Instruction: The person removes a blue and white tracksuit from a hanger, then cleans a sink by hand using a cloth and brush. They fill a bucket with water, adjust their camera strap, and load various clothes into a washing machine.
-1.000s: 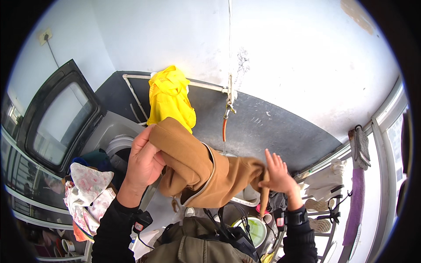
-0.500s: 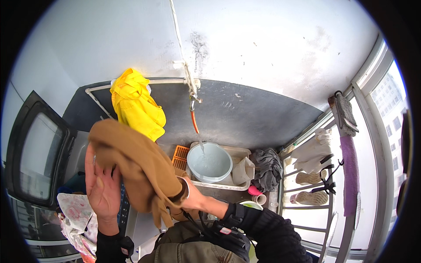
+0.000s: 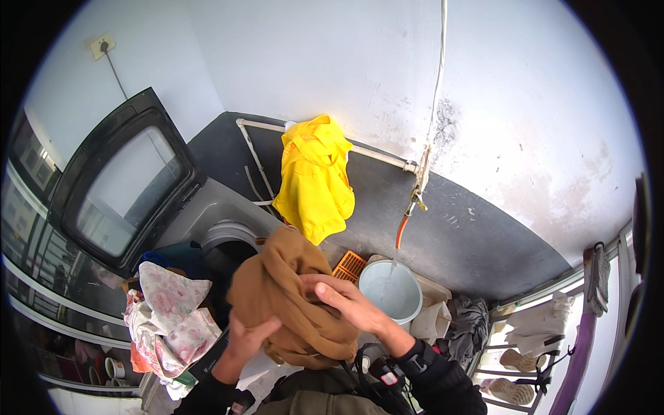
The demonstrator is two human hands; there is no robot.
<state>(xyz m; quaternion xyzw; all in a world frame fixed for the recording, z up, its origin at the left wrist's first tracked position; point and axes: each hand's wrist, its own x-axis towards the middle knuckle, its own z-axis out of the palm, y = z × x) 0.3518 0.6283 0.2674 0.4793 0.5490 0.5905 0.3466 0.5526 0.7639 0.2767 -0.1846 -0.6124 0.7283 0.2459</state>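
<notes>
A brown cloth garment (image 3: 290, 297) is bunched up in front of me, held between both hands. My left hand (image 3: 243, 342) grips its lower left side; the thumb shows, while the fingers are partly hidden in the cloth. On the garment's right side lies my right hand (image 3: 353, 308), closed on the folds with the fingertips tucked into the fabric. Behind the bundle stands a grey top-loading washing machine (image 3: 211, 204) with its dark lid (image 3: 124, 180) raised. The garment covers part of the round drum opening (image 3: 232, 235).
Water runs from a tap (image 3: 418, 197) through an orange hose (image 3: 401, 232) into a light blue basin (image 3: 417, 304). An orange slotted basket (image 3: 348, 266) sits beside it. A yellow garment (image 3: 315, 183) hangs on the wall pipe. Floral cloth (image 3: 169, 297) lies at left, dark grey cloth (image 3: 470, 325) at right.
The view has turned left, showing more of the washing machine. The garment has been gathered into a bundle. My left hand, open with its palm up before, now grips the cloth.
</notes>
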